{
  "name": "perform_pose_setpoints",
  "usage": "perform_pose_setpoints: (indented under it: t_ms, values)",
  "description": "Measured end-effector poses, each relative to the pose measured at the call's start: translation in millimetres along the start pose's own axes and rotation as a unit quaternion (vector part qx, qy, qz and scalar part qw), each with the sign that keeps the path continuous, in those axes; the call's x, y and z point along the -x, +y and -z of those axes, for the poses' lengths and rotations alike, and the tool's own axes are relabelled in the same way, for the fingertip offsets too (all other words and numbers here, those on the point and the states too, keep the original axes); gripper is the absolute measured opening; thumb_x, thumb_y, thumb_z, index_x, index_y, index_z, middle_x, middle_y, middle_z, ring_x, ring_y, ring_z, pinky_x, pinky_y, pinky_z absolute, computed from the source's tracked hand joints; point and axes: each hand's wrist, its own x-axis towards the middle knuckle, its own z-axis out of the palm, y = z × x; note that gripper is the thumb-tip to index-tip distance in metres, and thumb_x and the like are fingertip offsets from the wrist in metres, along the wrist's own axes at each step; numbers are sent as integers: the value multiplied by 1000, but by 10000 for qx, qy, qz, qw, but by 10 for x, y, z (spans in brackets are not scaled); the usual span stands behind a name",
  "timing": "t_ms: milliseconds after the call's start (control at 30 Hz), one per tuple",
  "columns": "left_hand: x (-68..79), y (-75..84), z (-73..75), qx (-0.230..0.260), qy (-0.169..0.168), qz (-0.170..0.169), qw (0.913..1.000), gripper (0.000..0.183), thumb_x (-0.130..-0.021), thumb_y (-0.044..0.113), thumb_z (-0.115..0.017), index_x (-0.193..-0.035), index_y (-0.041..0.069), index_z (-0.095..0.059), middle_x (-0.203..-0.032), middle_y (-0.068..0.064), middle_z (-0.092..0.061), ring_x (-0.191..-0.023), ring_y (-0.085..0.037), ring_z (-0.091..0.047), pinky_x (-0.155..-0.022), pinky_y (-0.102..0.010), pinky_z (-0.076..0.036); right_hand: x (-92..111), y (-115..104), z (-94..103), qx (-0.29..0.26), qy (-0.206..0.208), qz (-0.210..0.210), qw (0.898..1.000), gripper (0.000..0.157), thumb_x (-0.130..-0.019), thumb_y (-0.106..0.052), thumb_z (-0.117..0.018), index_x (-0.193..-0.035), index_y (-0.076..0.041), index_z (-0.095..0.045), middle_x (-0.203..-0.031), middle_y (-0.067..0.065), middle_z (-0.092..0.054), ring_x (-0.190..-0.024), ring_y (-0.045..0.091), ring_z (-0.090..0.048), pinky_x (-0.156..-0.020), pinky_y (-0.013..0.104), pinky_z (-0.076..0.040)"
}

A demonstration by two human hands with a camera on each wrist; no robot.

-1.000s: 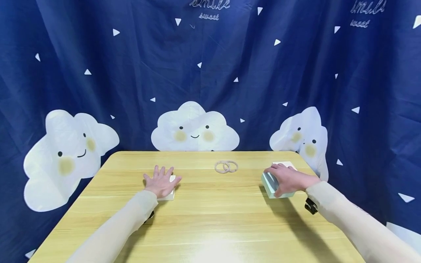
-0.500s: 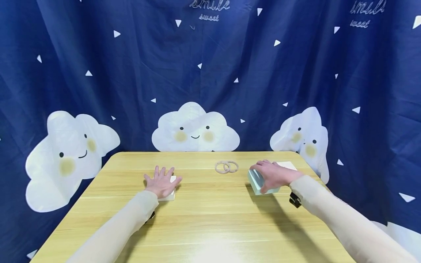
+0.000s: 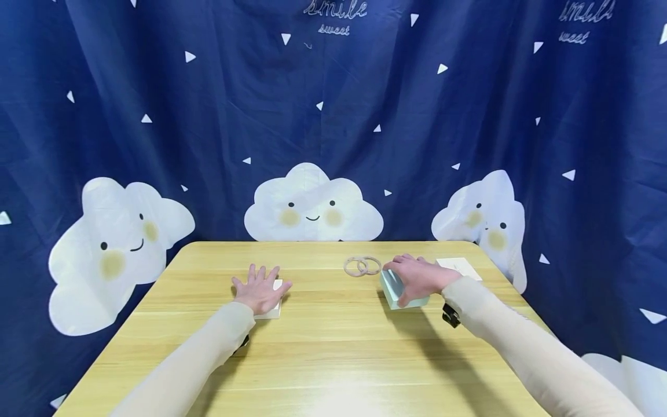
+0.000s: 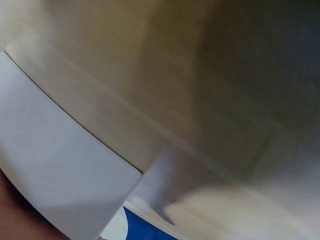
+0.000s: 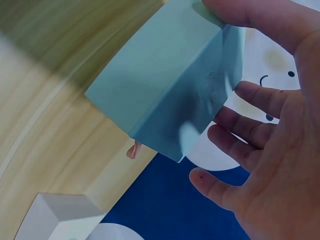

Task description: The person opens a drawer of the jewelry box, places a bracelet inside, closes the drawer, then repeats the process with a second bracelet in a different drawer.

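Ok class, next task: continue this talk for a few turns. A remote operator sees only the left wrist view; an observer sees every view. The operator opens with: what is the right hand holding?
Observer: The right hand holds a mint-green box, thumb on one side and fingers on the other.
Operator: Is there anything to the left of it, farther from the person?
Observer: Yes, two pale rings lie there on the table, overlapping in the head view.
Operator: I see one white box. Any other white thing on the table?
Observer: Yes, another white item lies toward the table's far right corner.
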Motion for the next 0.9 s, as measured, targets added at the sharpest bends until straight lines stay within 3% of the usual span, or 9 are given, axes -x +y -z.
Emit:
perform_pose_setpoints:
  t_ms: [400, 900]
  values:
    - [-44, -24, -53, -32, -19, 70, 10000, 88, -96, 77, -22, -162, 19, -21, -165, -26, -16, -152, -50, 5, -102, -87, 5, -196, -107, -15, -200, -239, -102, 9995, 83, -66, -35, -92, -138, -16, -56, -124, 4, -59, -111, 23, -50, -92, 58, -47]
    - [-69, -40, -86, -97, 135, 40, 9999, 97, -90, 85, -12, -162, 21, -24, -165, -25, -20, -153, -50, 1, -104, -86, 5, -486, -289, -118, -212, -371, -42, 9991, 88, -67, -38, -91, -144, -19, -53, -143, 7, -53, -128, 26, -46, -106, 67, -38]
